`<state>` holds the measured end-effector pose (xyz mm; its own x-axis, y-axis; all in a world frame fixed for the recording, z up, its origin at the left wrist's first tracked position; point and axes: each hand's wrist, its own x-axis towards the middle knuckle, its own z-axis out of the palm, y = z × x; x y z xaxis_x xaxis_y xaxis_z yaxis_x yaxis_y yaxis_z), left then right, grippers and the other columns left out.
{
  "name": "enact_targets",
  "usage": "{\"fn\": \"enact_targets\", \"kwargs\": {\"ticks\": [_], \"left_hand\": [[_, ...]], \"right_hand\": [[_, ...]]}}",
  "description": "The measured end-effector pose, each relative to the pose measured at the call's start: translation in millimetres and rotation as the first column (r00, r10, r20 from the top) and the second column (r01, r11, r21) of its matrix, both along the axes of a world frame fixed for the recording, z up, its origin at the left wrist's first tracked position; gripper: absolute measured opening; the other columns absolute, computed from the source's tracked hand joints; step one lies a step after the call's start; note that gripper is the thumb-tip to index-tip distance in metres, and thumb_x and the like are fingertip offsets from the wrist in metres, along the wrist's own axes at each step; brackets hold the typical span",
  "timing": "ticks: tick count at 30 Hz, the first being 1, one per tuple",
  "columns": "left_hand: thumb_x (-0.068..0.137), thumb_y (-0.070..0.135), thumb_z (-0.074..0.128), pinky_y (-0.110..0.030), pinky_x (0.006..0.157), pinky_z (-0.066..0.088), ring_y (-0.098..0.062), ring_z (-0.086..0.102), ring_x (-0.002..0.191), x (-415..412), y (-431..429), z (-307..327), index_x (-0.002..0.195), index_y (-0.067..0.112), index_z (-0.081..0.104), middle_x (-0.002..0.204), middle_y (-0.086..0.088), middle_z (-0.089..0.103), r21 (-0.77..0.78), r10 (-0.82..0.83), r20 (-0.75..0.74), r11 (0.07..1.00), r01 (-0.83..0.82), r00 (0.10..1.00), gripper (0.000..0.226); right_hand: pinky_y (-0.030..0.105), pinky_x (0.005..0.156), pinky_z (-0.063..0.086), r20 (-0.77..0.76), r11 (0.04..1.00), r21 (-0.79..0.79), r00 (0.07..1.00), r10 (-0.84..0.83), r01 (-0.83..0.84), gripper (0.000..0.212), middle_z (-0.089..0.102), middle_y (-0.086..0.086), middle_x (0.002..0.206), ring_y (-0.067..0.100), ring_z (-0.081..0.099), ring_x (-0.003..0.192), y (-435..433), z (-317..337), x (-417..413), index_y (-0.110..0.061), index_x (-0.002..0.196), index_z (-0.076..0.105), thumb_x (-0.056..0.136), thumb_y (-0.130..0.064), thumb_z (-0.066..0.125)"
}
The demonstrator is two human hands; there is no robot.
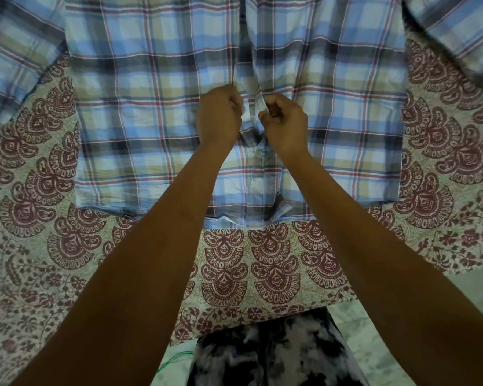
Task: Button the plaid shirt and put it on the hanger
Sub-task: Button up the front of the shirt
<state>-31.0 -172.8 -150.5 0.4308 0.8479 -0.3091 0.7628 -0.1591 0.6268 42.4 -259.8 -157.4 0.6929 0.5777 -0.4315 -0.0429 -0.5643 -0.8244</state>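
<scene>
Item: plaid shirt point(156, 112), blue, pale green and white checks crossed with red and dark lines. Laid flat, front up, hem toward the viewer, collar end out of the top of the view. Sleeves spread outward at upper left and upper right. Front opening runs down the middle; the two front edges lie close together, slightly parted and rumpled near the hem.

Surface: printed bedsheet point(262, 263), pale ground with maroon paisley and fan motifs, with a floral border along its near edge. Covers almost the whole view beneath the shirt. Whether it lies on a bed or a mattress cannot be told.

Room: pale floor point(379, 330), faintly mottled, visible at lower right and lower middle beyond the sheet's edge. A thin green cord point(176, 359) lies on the floor beside the sheet. Light is dim.

Person: two bare forearms reach in from the bottom of the view. Dark and white mottled trousers point(273, 355) at bottom centre.

Left hand point(219, 115): clenched, pinching the left front edge of the shirt at mid-height.

Right hand point(283, 122): clenched, pinching the right front edge just beside the left hand, a fold of cloth showing between thumb and fingers.

Buttons: none clearly visible.
</scene>
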Motion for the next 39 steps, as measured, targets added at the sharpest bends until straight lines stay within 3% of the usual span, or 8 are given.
{"fn": "enact_targets", "kwargs": {"ticks": [6, 12, 17, 22, 29, 31, 34, 39], "left_hand": [[0.08, 0.001, 0.057, 0.001, 0.057, 0.037, -0.006, 0.056, 0.072, 5.4, -6.7, 9.0, 0.08, 0.005, 0.07, 0.087, -0.005, 0.071, -0.093, 0.105, 0.054, 0.991, -0.1, 0.993, 0.013], [0.083, 0.006, 0.062, -0.033, 0.079, 0.057, -0.02, 0.066, 0.081, 6.1, -9.5, 13.3, 0.085, 0.006, 0.071, 0.088, -0.008, 0.07, -0.369, 0.299, 0.109, 0.898, -0.241, 0.948, 0.009], [0.085, 0.001, 0.058, -0.023, 0.063, 0.058, -0.014, 0.065, 0.065, 3.2, -7.7, 17.1, 0.076, 0.009, 0.067, 0.071, -0.004, 0.066, -0.532, 0.406, 0.129, 0.798, -0.282, 0.905, 0.015], [0.083, 0.0, 0.058, -0.042, 0.076, 0.059, -0.03, 0.069, 0.08, 6.8, -8.2, 11.4, 0.062, 0.019, 0.063, 0.069, -0.005, 0.066, -0.462, 0.393, 0.108, 0.833, -0.304, 0.913, 0.029], [0.083, 0.001, 0.061, -0.043, 0.076, 0.059, -0.028, 0.069, 0.079, 5.7, -12.2, 7.8, 0.07, 0.014, 0.067, 0.076, -0.011, 0.069, -0.432, 0.393, 0.119, 0.847, -0.309, 0.912, 0.019], [0.082, 0.002, 0.061, -0.042, 0.076, 0.059, -0.028, 0.069, 0.079, 7.2, -13.2, 8.2, 0.078, 0.009, 0.07, 0.082, -0.014, 0.071, -0.416, 0.392, 0.124, 0.855, -0.311, 0.912, 0.012], [0.081, 0.0, 0.06, -0.042, 0.076, 0.059, -0.028, 0.068, 0.075, 9.3, -12.5, 8.9, 0.085, 0.005, 0.071, 0.083, -0.017, 0.071, -0.4, 0.395, 0.1, 0.856, -0.326, 0.913, 0.013], [0.08, -0.008, 0.057, -0.04, 0.076, 0.058, -0.021, 0.061, 0.065, 9.5, -9.8, 12.7, 0.08, 0.007, 0.067, 0.066, -0.003, 0.061, -0.491, 0.409, 0.093, 0.812, -0.316, 0.908, 0.018]], "right_hand": [[0.044, 0.092, 0.051, -0.153, 0.993, 0.042, 0.983, -0.099, 0.106, 0.014, 0.065, 0.014, 0.086, 0.025, 0.061, 0.084, -1.4, 0.0, 1.4, 0.002, 0.095, 0.067, 0.085, 0.0, 0.058], [0.027, 0.068, 0.052, -0.266, 0.987, 0.07, 0.956, -0.12, 0.144, 0.012, 0.065, 0.007, 0.076, 0.003, 0.059, 0.057, -4.4, 1.6, -0.8, -0.012, 0.082, 0.065, 0.088, -0.003, 0.059], [0.014, 0.071, 0.05, -0.223, 0.99, 0.089, 0.971, -0.091, 0.113, 0.018, 0.065, -0.016, 0.063, -0.002, 0.059, 0.063, 0.4, 1.8, -3.5, -0.012, 0.079, 0.067, 0.086, 0.001, 0.057], [0.028, 0.066, 0.05, -0.273, 0.987, 0.09, 0.956, -0.107, 0.136, 0.015, 0.063, 0.006, 0.071, 0.02, 0.057, 0.066, -2.5, 3.7, -3.1, -0.001, 0.095, 0.067, 0.09, -0.003, 0.053], [0.032, 0.043, 0.045, -0.365, 0.98, 0.126, 0.926, -0.097, 0.152, 0.027, 0.056, 0.029, 0.068, 0.028, 0.05, 0.048, -4.2, 4.8, 4.0, 0.002, 0.07, 0.062, 0.092, -0.011, 0.053], [0.033, 0.05, 0.047, -0.344, 0.98, 0.121, 0.933, -0.107, 0.157, 0.024, 0.06, 0.023, 0.063, 0.027, 0.052, 0.05, -2.7, 1.5, 5.4, 0.004, 0.07, 0.062, 0.087, -0.013, 0.059], [0.03, 0.061, 0.053, -0.294, 0.989, 0.089, 0.952, -0.09, 0.121, 0.021, 0.062, -0.009, 0.052, 0.012, 0.058, 0.054, -1.6, -1.4, 6.8, -0.016, 0.064, 0.064, 0.084, -0.009, 0.065], [0.027, 0.067, 0.054, -0.18, 0.99, 0.1, 0.98, -0.085, 0.104, 0.01, 0.064, -0.006, 0.064, 0.013, 0.061, 0.064, -0.2, -3.0, 3.8, -0.012, 0.072, 0.067, 0.08, -0.006, 0.068]]}}
